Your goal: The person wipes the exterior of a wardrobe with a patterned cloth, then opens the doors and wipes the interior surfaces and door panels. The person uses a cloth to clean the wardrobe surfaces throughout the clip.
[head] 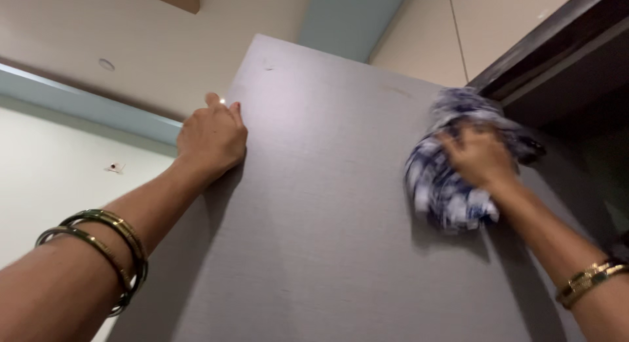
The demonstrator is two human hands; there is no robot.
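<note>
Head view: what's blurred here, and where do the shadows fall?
Head view: the right hand and its blue-and-white cloth are smeared by motion blur; the left hand, gripping the grey panel's edge, is sharp, as are the bangles. Soft shadows lie on the panel under the cloth and beside the left forearm. No strong glare; a small bright spot shows at the left fingertips.

home interior | tall grey cupboard door [327, 204] | cream ceiling [131, 34] with recessed panel

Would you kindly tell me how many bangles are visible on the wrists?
4: two on the left wrist, two on the right wrist, though blur may hide more there.
</note>
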